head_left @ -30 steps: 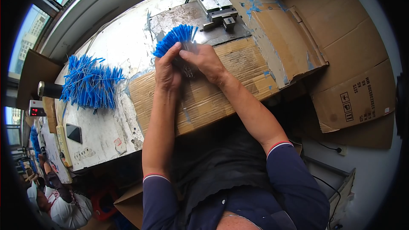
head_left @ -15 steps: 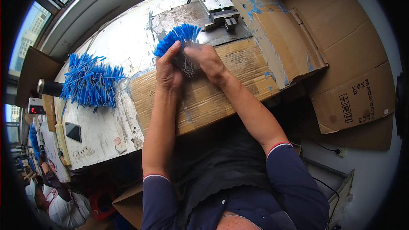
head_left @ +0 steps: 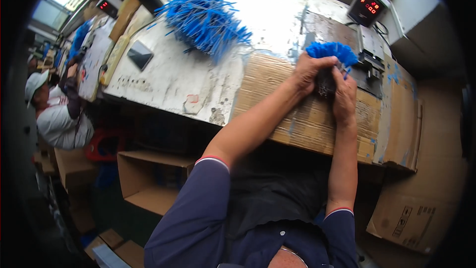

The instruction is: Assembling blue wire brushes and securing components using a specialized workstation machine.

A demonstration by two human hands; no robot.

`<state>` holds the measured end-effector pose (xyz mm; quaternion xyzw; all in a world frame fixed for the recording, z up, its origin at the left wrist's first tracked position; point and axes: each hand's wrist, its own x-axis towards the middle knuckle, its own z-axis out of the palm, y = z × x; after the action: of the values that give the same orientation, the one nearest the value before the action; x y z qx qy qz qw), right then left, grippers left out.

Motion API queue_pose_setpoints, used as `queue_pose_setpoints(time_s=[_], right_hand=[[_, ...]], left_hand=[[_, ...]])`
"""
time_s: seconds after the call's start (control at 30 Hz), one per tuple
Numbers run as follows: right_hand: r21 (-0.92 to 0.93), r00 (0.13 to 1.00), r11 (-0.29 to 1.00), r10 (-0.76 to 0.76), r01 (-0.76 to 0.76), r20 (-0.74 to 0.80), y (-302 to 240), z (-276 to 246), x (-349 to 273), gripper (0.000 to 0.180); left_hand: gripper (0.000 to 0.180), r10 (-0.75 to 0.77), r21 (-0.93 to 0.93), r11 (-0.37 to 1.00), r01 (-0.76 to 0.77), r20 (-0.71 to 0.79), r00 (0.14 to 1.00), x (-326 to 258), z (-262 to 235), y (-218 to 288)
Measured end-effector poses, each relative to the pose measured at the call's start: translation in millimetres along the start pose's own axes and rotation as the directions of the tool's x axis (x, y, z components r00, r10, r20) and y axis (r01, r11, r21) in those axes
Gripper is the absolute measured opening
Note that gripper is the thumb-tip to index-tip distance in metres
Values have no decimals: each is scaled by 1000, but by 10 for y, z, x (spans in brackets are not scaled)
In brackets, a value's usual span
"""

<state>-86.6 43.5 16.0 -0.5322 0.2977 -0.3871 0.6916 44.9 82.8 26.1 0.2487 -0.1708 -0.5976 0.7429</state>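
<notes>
A bundle of small blue-bristled wire brushes (head_left: 331,51) stands between my two hands, bristles on the far side and thin wire stems toward me. My left hand (head_left: 308,71) is wrapped round its left side, with the thumb laid across the front. My right hand (head_left: 344,93) closes on the bundle's right side, its thumb and fingers up by the bristles. The stems between my palms are dark and partly hidden. Under my hands is a flattened cardboard sheet (head_left: 267,82) at the bench edge.
A large heap of blue brushes (head_left: 203,20) lies on the white bench (head_left: 171,82), with a phone (head_left: 140,55) nearer the edge. Beyond my right hand are a metal fixture (head_left: 371,44) and a red digital display (head_left: 368,6). A co-worker (head_left: 62,114) sits at far left.
My view has swung left, so bench and hands appear further right. My right hand, blurred at the stems before, now rests against the bundle's side. The bundle stays held.
</notes>
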Motion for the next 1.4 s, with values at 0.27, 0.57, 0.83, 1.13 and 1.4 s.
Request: queue_pose_setpoints(time_s=[0.27, 0.57, 0.83, 1.13, 1.4], right_hand=[[-24, 996, 1000, -10, 12, 85, 37, 98, -10, 30], [19, 995, 999, -44, 43, 85, 113, -16, 49, 34], [24, 996, 999, -39, 37, 85, 126, -26, 61, 33], [5, 998, 1000, -27, 27, 57, 115, 1, 44, 34], [-7, 999, 1000, -26, 26, 40, 130, -30, 58, 33]], left_hand=[[25, 82, -24, 996, -82, -6, 997, -89, -54, 96], [25, 80, -13, 997, -80, -29, 996, -58, -36, 41], [27, 81, -22, 996, -81, -12, 997, -3, -81, -5], [28, 77, -32, 997, -77, 4, 997, -34, -66, 33], [26, 71, -65, 995, -72, -17, 997, -34, -43, 41]])
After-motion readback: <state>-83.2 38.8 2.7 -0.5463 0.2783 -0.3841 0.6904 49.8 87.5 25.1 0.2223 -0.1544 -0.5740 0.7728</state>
